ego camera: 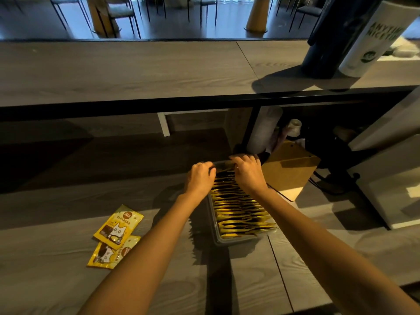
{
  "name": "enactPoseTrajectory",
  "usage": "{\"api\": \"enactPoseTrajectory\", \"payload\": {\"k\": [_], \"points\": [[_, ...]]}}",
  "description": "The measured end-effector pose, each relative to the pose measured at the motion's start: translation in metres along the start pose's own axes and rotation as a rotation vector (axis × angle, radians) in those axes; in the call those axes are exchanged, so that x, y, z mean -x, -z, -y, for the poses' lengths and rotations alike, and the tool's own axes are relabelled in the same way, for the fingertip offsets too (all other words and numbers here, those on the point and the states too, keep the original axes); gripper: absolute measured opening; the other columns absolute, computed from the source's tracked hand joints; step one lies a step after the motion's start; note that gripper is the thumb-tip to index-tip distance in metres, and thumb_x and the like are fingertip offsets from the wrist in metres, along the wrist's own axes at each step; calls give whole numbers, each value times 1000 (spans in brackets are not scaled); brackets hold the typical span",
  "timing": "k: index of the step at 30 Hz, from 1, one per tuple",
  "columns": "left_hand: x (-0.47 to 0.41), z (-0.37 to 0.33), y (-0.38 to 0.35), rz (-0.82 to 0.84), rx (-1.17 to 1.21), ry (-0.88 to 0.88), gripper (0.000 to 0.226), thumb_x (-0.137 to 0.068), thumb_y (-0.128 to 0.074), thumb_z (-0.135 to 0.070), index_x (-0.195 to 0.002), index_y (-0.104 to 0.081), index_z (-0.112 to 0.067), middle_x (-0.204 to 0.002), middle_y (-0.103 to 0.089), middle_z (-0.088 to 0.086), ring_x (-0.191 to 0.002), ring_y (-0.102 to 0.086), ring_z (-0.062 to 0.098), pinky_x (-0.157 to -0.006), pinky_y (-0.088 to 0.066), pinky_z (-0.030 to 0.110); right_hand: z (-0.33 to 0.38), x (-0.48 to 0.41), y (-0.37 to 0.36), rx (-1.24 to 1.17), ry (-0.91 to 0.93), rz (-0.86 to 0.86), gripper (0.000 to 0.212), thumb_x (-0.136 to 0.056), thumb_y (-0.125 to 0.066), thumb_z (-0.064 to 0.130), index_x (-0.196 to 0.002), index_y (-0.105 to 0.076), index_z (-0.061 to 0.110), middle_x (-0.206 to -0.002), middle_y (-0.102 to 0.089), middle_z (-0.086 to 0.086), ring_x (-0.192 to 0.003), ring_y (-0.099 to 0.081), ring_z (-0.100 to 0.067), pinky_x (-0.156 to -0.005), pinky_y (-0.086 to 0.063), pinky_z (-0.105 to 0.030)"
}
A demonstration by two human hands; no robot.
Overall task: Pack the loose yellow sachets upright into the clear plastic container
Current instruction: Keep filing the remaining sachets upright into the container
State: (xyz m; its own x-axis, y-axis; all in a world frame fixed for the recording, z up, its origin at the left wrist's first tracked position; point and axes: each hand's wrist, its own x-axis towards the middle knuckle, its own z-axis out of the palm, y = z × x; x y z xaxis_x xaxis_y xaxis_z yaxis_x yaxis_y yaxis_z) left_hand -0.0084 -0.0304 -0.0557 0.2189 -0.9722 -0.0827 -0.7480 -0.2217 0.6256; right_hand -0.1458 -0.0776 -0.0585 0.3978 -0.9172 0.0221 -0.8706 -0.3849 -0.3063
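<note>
I see both hands at the far end of the clear container, which sits on the grey wood tabletop a little right of centre. The left hand is curled over the far left corner, fingers bent down toward the packed row; the right hand is curled over the far right side, its fingers hooked at the far rim. Whether either hand actually grips a sachet or only presses on the tops, I cannot tell, since the fingers cover the spot

The container is filled with yellow sachets standing on edge, one behind another from near to far, their top edges showing as yellow and dark stripes. Two loose sachets lie flat on the tabletop well to the left of the container, overlapping, the far one partly on top of the near one, both face up with a cartoon cat print

Just right of the container's far end a brown clipboard leans. Above and beyond runs a raised shelf with a white cylinder at its far right
</note>
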Motion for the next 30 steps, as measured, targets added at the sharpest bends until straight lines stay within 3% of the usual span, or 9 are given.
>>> {"api": "enactPoseTrajectory", "payload": {"k": [7, 10, 13, 16, 18, 21, 24, 27, 30], "points": [[41, 55, 46, -272, 65, 170, 33, -97, -44, -11, -127, -56, -6, -128, -57, 15, -121, -51, 28, -101, -40, 33, 88, 38, -27, -185, 234, -115, 46, -83, -54, -7, -128, -52, 2, -131, -55, -17, -122, -51, -32, -104, -41, -40], [72, 104, 61, -295, 30, 333, 34, -95, -42, -5, -126, -57, -5, -129, -56, 18, -121, -50, 33, -102, -37, 37, 129, 56, -55, -172, 288, 127, 51, -86, -50, -4, -135, -44, 7, -140, -46, -13, -126, -46, -30, -104, -41, -37], [106, 149, 71, -202, -24, 499, 39, -91, -42, -1, -126, -57, -9, -130, -56, 20, -121, -51, 36, -99, -41, 39, 163, 70, -95, -152, 407, 401, 56, -86, -49, -1, -140, -40, 10, -147, -38, -15, -132, -40, -35, -110, -36, -42], [134, 178, 71, -71, -60, 519, 36, -93, -42, -5, -126, -57, -8, -131, -56, 21, -120, -52, 37, -96, -42, 39, 189, 81, -127, -55, 471, 556, 63, -87, -49, 5, -145, -30, 18, -156, -24, -11, -142, -25, -32, -115, -27, -44], [146, 195, 67, -5, -39, 506, 43, -94, -43, -8, -137, -47, -11, -140, -48, 18, -126, -48, 35, -99, -40, 37, 199, 85, -135, 40, 471, 629, 68, -89, -48, 10, -149, -17, 21, -159, -15, -6, -146, -15, -27, -118, -21, -43], [158, 217, 59, 10, 129, 484, 75, -87, -62, -14, -148, -21, -7, -146, -37, 19, -132, -41, 33, -104, -36, 37, 201, 89, -142, 98, 446, 638, 62, -94, -42, 18, -149, -14, 21, -155, -27, -7, -144, -20, -28, -114, -25, -45], [163, 232, 53, -67, 190, 478, 97, -73, -78, -19, -147, -18, -2, -148, -30, 19, -137, -31, 33, -111, -31, 41, 193, 93, -145, 98, 396, 588, 48, -96, -36, 22, -143, -29, 23, -141, -48, -11, -137, -33, -29, -108, -29, -43], [164, 241, 49, -13, 16, 492, 93, -74, -76, -29, -146, -23, -4, -152, -21, 15, -141, -21, 32, -115, -23, 40, 192, 93, -140, 70, 332, 491, 45, -95, -36, 21, -140, -37, 23, -139, -50, -11, -134, -36, -28, -111, -25, -41], [162, 243, 49, 79, -87, 380, 71, -80, -69, -23, -143, -37, -12, -154, -25, 8, -139, -25, 28, -114, -24, 34, 204, 90, -140, 31, 341, 453, 53, -94, -38, 18, -146, -25, 20, -154, -28, -7, -143, -23, -28, -116, -22, -40]]}}
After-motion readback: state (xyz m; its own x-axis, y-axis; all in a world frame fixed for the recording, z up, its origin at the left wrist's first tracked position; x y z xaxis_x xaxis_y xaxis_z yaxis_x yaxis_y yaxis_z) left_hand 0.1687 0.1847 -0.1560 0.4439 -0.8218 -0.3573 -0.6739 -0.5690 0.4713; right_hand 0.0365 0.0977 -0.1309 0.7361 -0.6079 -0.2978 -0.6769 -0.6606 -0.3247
